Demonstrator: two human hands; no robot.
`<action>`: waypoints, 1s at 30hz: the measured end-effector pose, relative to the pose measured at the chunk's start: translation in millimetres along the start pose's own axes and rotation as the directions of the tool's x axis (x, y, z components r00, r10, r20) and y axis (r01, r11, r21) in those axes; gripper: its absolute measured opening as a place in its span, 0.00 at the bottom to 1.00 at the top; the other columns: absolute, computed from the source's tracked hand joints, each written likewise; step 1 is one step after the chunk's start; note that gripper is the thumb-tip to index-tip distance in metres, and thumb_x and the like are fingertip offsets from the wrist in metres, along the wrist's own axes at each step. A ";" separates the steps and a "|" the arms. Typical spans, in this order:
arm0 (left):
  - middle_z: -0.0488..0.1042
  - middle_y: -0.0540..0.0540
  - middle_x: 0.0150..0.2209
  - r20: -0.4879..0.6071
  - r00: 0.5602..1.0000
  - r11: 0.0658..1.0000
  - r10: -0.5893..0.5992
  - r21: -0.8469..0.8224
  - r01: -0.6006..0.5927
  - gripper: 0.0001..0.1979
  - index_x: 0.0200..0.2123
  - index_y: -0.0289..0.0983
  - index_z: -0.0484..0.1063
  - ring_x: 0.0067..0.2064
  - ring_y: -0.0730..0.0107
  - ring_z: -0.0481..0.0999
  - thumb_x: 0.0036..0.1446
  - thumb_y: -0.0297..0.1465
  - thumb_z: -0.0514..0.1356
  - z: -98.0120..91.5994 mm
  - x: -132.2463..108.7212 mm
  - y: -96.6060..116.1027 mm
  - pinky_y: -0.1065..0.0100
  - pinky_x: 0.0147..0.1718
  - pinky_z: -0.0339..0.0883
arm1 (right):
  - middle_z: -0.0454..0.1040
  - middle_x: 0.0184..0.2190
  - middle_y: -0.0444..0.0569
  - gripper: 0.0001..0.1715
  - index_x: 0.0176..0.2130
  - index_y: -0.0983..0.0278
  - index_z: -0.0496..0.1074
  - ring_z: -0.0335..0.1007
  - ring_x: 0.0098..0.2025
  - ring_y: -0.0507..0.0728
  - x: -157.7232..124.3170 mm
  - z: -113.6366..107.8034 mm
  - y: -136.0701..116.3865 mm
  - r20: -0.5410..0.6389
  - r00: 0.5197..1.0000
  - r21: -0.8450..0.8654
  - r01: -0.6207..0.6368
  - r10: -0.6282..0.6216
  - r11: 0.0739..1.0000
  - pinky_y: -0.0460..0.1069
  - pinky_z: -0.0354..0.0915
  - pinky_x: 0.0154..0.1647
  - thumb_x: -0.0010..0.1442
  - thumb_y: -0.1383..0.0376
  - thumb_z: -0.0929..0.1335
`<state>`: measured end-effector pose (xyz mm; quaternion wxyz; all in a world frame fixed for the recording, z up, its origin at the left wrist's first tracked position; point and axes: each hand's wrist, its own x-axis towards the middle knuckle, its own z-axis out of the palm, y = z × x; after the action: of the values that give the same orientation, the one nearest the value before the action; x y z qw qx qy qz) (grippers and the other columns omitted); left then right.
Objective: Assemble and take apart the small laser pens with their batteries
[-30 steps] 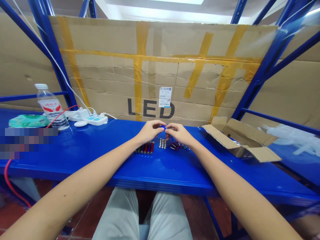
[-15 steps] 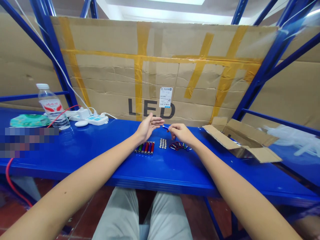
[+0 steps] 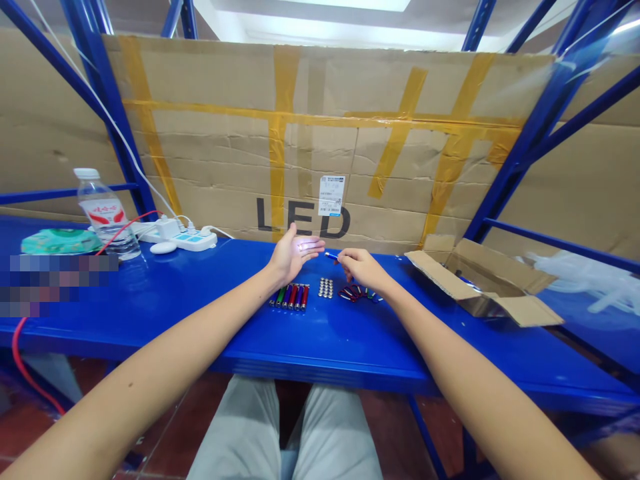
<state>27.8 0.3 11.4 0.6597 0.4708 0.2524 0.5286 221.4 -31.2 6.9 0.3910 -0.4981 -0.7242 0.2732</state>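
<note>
My right hand [image 3: 361,267] is closed on a small blue flashlight [image 3: 331,255], whose tip points left. Facing it, my left hand [image 3: 295,255] is held open with its palm toward the flashlight, and a bright spot of light falls on its palm and fingers. Below my left hand lies a row of coloured metal tubes [image 3: 292,297] in green, purple and red. To their right sit several round silver pieces [image 3: 325,288] in a grid. Under my right hand lies a group of coloured carabiner clips [image 3: 353,293], partly hidden by the hand.
An open cardboard box [image 3: 480,280] stands at the right of the blue table [image 3: 320,347]. At the left are a water bottle [image 3: 106,220], a green packet [image 3: 59,241] and a white power strip [image 3: 193,239]. A large cardboard sheet [image 3: 225,153] rises behind.
A bright spot of light now shows on my left palm. My left hand has shifted slightly left and turned its palm more toward the camera. My right hand has barely moved.
</note>
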 end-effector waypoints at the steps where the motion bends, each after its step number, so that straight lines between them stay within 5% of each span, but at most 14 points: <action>1: 0.77 0.28 0.46 0.009 1.000 1.000 0.003 0.007 -0.003 0.36 0.41 0.28 0.76 0.50 0.51 0.77 0.63 0.53 0.44 -0.7 0.3 -0.3 0.59 0.51 0.68 | 0.63 0.15 0.41 0.10 0.29 0.64 0.69 0.62 0.18 0.52 0.0 0.5 0.2 0.006 1.000 -0.007 0.003 -0.003 1.000 0.47 0.57 0.21 0.57 0.64 0.62; 30: 0.78 0.29 0.46 0.047 0.999 0.998 -0.007 0.057 0.004 0.35 0.41 0.30 0.75 0.49 0.52 0.77 0.63 0.54 0.44 -2.1 -0.1 -1.1 0.57 0.50 0.68 | 0.70 0.20 0.45 0.13 0.27 0.64 0.71 0.65 0.28 0.55 -3.1 -1.0 -5.9 -0.078 0.985 -0.187 0.137 -0.154 0.973 0.48 0.57 0.30 0.58 0.62 0.62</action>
<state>26.6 1.0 9.4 0.6532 0.5011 0.2531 0.5081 219.8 -36.2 11.1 0.3960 -0.4893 -0.7617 0.1537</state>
